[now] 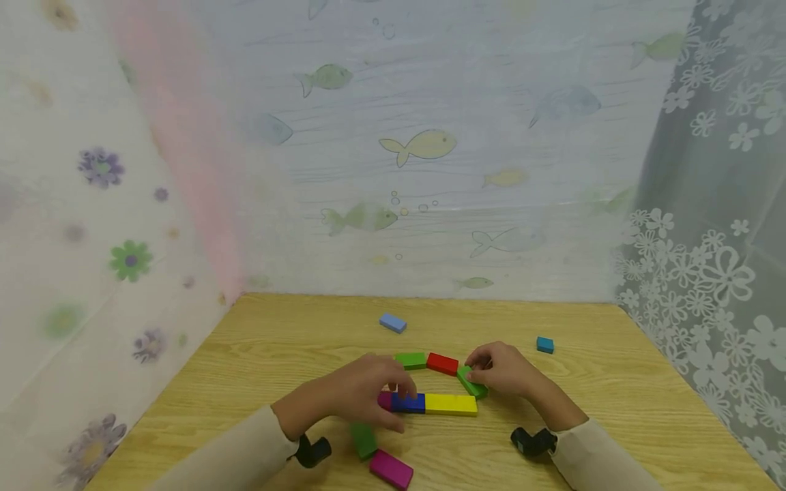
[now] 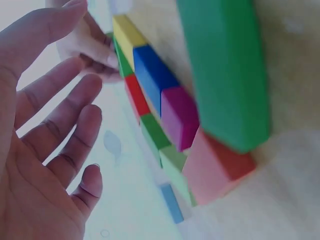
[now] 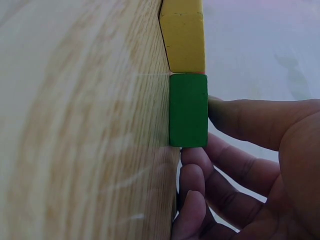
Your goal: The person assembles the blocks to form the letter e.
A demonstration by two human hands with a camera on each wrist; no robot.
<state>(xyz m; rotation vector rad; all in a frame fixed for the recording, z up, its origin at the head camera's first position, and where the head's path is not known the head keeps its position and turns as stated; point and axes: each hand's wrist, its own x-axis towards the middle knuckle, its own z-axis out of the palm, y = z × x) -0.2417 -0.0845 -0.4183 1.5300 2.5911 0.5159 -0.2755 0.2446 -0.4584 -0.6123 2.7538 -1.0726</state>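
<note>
My right hand (image 1: 503, 368) pinches a green block (image 1: 477, 389) with thumb and fingertips, at the right end of a curve of wooden blocks. The right wrist view shows its face beside the yellow block (image 3: 184, 42). A red block (image 1: 443, 364) and another green block (image 1: 410, 361) continue the curve leftward. In front, yellow, blue (image 1: 408, 404) and magenta blocks (image 2: 180, 117) form a straight row. My left hand (image 1: 362, 392) hovers over the row's left end, fingers spread and holding nothing. It hides an orange block (image 2: 215, 167) and a light green block (image 2: 176, 167) from the head view.
Nearer me lie a green block (image 1: 364, 442) and a separate magenta block (image 1: 393, 470). Farther back on the wooden table (image 1: 295, 327) are a light blue block (image 1: 393, 322) and a small blue block (image 1: 545, 344) at right. Patterned curtains (image 1: 430, 204) surround the table.
</note>
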